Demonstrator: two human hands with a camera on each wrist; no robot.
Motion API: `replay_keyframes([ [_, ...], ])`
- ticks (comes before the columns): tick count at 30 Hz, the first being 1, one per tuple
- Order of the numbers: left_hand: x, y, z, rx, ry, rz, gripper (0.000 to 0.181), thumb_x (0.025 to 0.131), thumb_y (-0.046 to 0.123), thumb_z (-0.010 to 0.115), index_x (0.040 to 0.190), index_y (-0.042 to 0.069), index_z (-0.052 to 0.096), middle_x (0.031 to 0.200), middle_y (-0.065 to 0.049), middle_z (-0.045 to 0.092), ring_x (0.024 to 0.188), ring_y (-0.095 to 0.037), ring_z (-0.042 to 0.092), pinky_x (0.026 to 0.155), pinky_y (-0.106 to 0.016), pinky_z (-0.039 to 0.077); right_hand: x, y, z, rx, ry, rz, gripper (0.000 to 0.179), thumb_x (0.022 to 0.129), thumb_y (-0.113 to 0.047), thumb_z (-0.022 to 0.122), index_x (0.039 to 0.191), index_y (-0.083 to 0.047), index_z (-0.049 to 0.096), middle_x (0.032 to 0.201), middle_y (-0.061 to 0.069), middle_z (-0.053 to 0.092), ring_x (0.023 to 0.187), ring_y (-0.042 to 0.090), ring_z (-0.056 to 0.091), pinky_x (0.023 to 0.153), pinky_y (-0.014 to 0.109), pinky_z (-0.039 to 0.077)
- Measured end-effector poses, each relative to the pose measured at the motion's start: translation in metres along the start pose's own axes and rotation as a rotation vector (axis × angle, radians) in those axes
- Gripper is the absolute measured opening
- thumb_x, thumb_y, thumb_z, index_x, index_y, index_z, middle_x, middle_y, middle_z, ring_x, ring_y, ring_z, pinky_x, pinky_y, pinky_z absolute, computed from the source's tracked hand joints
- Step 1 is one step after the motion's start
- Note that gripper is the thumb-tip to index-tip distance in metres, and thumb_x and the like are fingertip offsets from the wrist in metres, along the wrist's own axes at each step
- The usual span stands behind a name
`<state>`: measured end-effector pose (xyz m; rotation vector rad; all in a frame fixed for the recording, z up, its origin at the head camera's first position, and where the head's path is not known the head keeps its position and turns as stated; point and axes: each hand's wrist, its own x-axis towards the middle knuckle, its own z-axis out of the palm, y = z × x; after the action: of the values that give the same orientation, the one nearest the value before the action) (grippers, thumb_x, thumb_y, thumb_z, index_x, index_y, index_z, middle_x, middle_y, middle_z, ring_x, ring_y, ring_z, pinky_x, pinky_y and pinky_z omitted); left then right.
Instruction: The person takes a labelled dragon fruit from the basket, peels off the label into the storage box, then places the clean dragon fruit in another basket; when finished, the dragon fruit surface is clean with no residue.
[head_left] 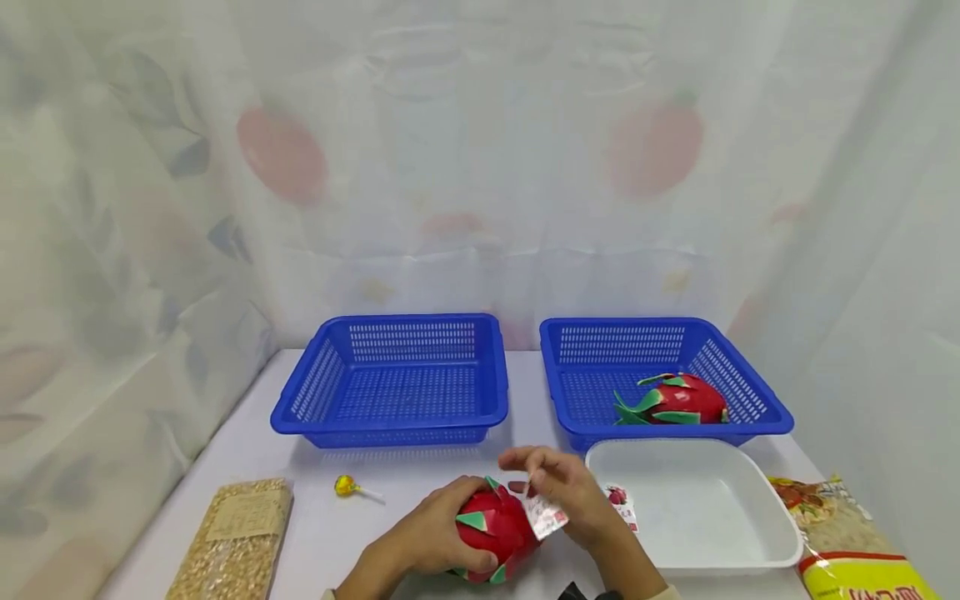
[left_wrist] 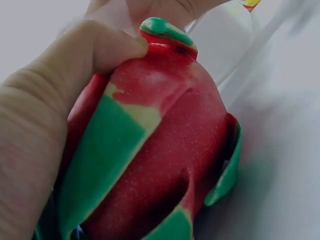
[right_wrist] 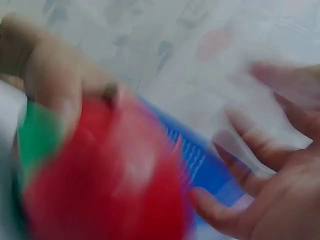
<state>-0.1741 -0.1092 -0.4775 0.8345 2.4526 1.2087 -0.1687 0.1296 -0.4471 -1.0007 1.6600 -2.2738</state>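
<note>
My left hand [head_left: 442,525] grips a red dragon fruit [head_left: 498,525] with green scales, its fingers over the top and its thumb along the near side. Close up in the left wrist view, the thumb [left_wrist: 107,47] presses beside the stub at one end of the fruit [left_wrist: 165,115]. Just right of the fruit, my right hand [head_left: 566,492] pinches a white printed label [head_left: 546,518] between thumb and forefinger. Blur covers both the right hand [right_wrist: 270,185] and the fruit [right_wrist: 115,175] in the right wrist view.
Two blue baskets stand at the back; the right one [head_left: 558,392] holds another dragon fruit [head_left: 682,400], the left one is [head_left: 491,408]. A white tray [head_left: 783,550] sits right, a second label [head_left: 621,507] at its left. Also there: bagged grain [head_left: 236,533], a lollipop [head_left: 347,486], a yellow-red bag [head_left: 847,542].
</note>
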Motion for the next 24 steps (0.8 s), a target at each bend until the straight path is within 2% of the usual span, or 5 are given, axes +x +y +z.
replay_keyframes([
  [3,0.002,0.001,-0.002,0.009,-0.007,-0.032,0.073,0.065,0.044,0.081,0.129,0.023,0.052,0.112,0.013,0.055,0.097,-0.012,0.055,0.069,-0.029,0.052,0.004,-0.02,0.0,0.089,0.054,-0.098,0.021,0.101,0.0,0.042,0.089,-0.006,0.058,0.13,0.028,0.05,0.125,0.042,0.042,0.099,0.059,0.035],
  [9,0.003,0.0,-0.003,0.001,-0.012,-0.053,0.074,0.066,0.045,0.08,0.13,0.023,0.052,0.113,0.012,0.055,0.099,-0.015,0.055,0.069,-0.03,0.052,0.002,-0.051,-0.005,-0.053,0.106,-0.077,0.024,0.099,0.002,0.046,0.1,-0.009,0.067,0.132,0.026,0.05,0.126,0.038,0.041,0.1,0.045,0.037],
  [14,0.003,0.0,-0.002,0.006,-0.008,-0.037,0.072,0.067,0.045,0.079,0.13,0.024,0.052,0.115,0.012,0.055,0.099,-0.014,0.055,0.07,-0.029,0.052,-0.017,-0.066,-0.025,-0.174,0.167,0.03,0.024,0.098,0.002,0.047,0.107,-0.008,0.067,0.134,0.027,0.05,0.127,0.033,0.043,0.103,0.058,0.027],
  [18,0.002,0.001,-0.001,0.012,-0.003,-0.033,0.072,0.067,0.045,0.079,0.13,0.025,0.052,0.115,0.013,0.054,0.1,-0.014,0.054,0.07,-0.029,0.052,-0.038,-0.076,-0.047,-0.257,0.246,0.175,0.018,0.098,-0.003,0.051,0.109,0.0,0.064,0.134,0.024,0.051,0.125,0.022,0.047,0.103,0.068,0.019],
  [24,-0.002,0.001,-0.001,0.023,0.001,-0.043,0.072,0.067,0.046,0.08,0.13,0.025,0.051,0.115,0.013,0.054,0.102,-0.015,0.053,0.071,-0.031,0.052,-0.069,-0.081,-0.082,-0.313,0.259,0.359,0.025,0.098,-0.007,0.052,0.117,0.008,0.06,0.134,0.016,0.054,0.119,0.012,0.052,0.097,0.045,0.041],
])
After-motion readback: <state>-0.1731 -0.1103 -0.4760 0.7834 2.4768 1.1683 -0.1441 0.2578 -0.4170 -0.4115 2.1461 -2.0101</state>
